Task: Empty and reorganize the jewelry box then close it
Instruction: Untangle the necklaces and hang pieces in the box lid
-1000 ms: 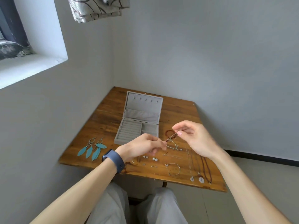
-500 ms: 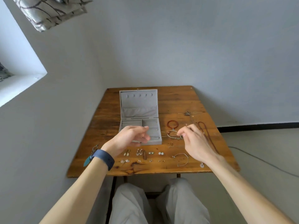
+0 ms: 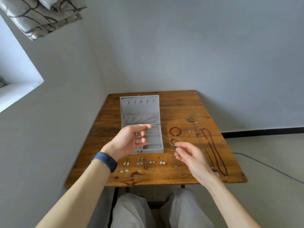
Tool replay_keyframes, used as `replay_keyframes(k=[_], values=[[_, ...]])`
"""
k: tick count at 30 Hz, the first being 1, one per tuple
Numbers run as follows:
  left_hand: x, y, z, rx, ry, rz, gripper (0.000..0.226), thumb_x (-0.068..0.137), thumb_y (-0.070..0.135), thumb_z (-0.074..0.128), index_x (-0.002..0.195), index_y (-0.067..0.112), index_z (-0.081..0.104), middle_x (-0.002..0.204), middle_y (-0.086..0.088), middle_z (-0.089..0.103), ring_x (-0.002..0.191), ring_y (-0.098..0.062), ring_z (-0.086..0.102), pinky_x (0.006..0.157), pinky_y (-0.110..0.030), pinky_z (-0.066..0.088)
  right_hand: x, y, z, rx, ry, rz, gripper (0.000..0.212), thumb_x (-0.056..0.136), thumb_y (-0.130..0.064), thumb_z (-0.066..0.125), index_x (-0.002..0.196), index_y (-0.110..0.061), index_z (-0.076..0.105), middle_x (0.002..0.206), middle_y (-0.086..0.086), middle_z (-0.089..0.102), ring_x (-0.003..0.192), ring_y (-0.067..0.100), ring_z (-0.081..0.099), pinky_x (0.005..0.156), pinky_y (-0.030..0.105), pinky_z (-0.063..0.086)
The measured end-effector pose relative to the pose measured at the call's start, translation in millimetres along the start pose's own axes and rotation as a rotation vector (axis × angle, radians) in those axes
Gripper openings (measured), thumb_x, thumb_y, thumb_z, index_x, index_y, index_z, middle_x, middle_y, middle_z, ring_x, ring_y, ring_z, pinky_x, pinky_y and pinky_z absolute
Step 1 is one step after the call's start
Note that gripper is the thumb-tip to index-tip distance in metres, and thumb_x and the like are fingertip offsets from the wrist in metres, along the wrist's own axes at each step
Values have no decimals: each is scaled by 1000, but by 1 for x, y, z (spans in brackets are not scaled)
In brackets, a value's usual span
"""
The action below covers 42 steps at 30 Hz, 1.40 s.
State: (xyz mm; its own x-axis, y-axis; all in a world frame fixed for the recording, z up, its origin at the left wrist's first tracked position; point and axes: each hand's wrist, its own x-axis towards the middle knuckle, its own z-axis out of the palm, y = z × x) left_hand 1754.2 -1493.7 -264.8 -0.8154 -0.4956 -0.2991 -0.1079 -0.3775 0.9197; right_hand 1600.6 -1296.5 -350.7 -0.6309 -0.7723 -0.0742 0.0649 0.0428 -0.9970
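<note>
A grey jewelry box (image 3: 140,112) stands open on the wooden table (image 3: 181,106), its lid upright and the compartments I can see holding nothing. My left hand (image 3: 130,141) hovers over the box tray with fingers apart, holding nothing. Just right of the box, my right hand (image 3: 189,156) pinches a thin silver chain (image 3: 167,140) between thumb and forefinger. The chain lies beside a silver bangle (image 3: 175,142) and a red bead bracelet (image 3: 175,131).
Pairs of earrings (image 3: 141,162) and pearl studs (image 3: 162,162) lie in rows near the front edge. Another silver bangle (image 3: 182,171) sits under my right wrist. A long brown bead necklace (image 3: 213,152) and thin chains (image 3: 196,134) stretch along the right side. Grey walls close in behind and on the left.
Both hands held the silver piece up together; it has come down to the table right of the box. My left hand has let go and moved over the box.
</note>
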Motion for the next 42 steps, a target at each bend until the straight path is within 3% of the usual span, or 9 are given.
replay_keyframes(k=[6, 11, 15, 19, 24, 27, 34, 39, 42], values=[[14, 42, 5, 460, 8, 29, 24, 103, 22, 51, 113, 11, 71, 74, -2, 59, 60, -16, 56, 69, -30, 52, 5, -5, 4, 71, -205, 22, 31, 96, -5, 61, 115, -26, 74, 112, -2, 73, 106, 16, 68, 89, 27, 55], [29, 62, 13, 767, 115, 87, 20, 102, 22, 53, 104, 15, 71, 76, -2, 66, 72, -16, 66, 83, -35, 57, 19, -9, 8, -45, -160, 5, 22, 96, -15, 65, 102, -33, 76, 100, -2, 74, 94, 16, 71, 80, 26, 56], [46, 74, 12, 779, 174, 151, 20, 103, 21, 52, 103, 17, 71, 77, -3, 66, 72, -16, 64, 80, -33, 58, 38, -10, 10, 93, -124, 48, 14, 89, -23, 72, 101, -28, 77, 100, 7, 75, 95, 25, 71, 85, 33, 57], [66, 83, 5, 768, 199, 190, 21, 104, 21, 50, 104, 16, 71, 78, -4, 66, 70, -16, 62, 72, -28, 54, 59, -12, 8, 95, -158, 38, 27, 79, -39, 79, 104, -27, 77, 101, 8, 74, 96, 25, 71, 85, 33, 57], [96, 80, -7, 959, 316, 288, 18, 102, 21, 53, 102, 18, 70, 77, 4, 72, 62, -7, 66, 58, -12, 50, 90, -14, 12, 90, -116, 13, 10, 91, -21, 70, 99, -22, 76, 96, 8, 75, 91, 25, 72, 76, 28, 58], [114, 81, -15, 978, 414, 385, 17, 101, 23, 56, 103, 18, 71, 80, 8, 73, 63, -4, 68, 57, -10, 49, 116, -16, 18, -115, -38, -55, 14, 95, -15, 66, 100, -24, 74, 92, -5, 76, 85, 16, 73, 73, 25, 58], [145, 116, -39, 1240, 577, 592, 14, 96, 35, 61, 96, 28, 74, 79, 10, 73, 73, -10, 68, 80, -31, 56, 199, -31, 34, -450, 145, -208, 9, 90, -31, 72, 96, -34, 67, 89, -26, 66, 87, -15, 57, 68, 0, 39], [162, 129, -52, 1224, 576, 585, 14, 95, 38, 63, 98, 30, 74, 83, 8, 73, 79, -14, 69, 82, -36, 57, 245, -23, 53, -357, 125, -150, 3, 92, -30, 69, 95, -31, 68, 108, -13, 66, 105, 6, 58, 91, 25, 44], [173, 129, -57, 1215, 552, 614, 16, 96, 38, 63, 103, 29, 75, 89, 6, 74, 83, -13, 68, 83, -33, 57, 254, -14, 63, -360, 76, -199, 4, 95, -27, 65, 92, -31, 65, 98, -18, 67, 98, -4, 59, 81, 14, 44]])
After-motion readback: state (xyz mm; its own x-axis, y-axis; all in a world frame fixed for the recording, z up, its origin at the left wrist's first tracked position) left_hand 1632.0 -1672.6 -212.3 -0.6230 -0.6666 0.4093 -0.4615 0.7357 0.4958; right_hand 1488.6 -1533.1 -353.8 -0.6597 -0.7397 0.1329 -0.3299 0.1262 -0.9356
